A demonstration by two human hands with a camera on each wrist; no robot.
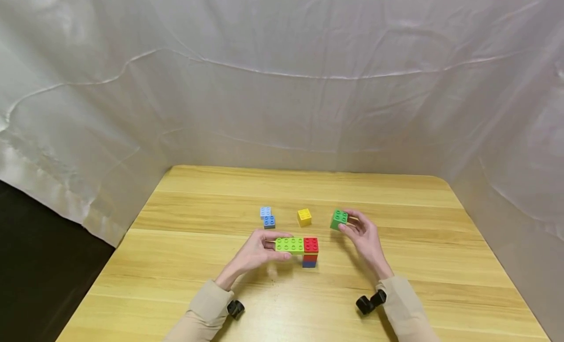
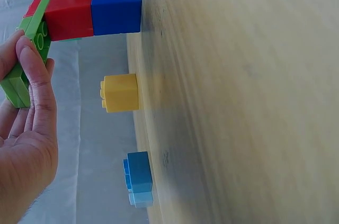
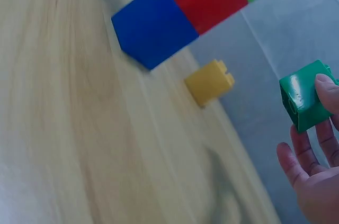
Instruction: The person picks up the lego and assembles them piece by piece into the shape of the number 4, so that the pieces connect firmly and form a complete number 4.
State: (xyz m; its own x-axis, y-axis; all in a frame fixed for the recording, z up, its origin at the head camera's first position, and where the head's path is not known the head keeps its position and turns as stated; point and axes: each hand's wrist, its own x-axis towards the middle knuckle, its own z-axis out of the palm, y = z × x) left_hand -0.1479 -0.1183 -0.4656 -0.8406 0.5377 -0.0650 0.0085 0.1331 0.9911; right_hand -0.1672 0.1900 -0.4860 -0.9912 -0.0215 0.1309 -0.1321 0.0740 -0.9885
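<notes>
Most of the head view's upper part is being filled by a pale, creased curtain (image 1: 282,111). Below it, the wooden tabletop (image 1: 445,263) is being spread across the lower part of the frame. At the bottom edge, a beige left sleeve (image 1: 204,303) is being shown left of centre and a matching right sleeve (image 1: 407,305) right of centre.

Just below the frame's centre, a brick assembly (image 1: 297,245) is being held by the left grip (image 1: 255,256), the outer end of its lime bar (image 1: 289,245) being pinched between thumb and fingers. At the bar's right end, an upright column is being formed by red bricks (image 1: 310,245), with a thin lime layer between them, above a dark blue brick (image 1: 309,264). Whether its base is being rested on the tabletop cannot be told.

Right of centre, a green brick (image 1: 339,219) is being grasped by the right grip (image 1: 363,239) between thumb and fingers, raised above the tabletop. Near the wrists, black devices (image 1: 371,302) are being worn.

Near the centre, a yellow brick (image 1: 304,217) is being supported by the tabletop; to its left, a medium-blue brick (image 1: 269,222) is being seen just beside a light-blue brick (image 1: 265,212).
</notes>
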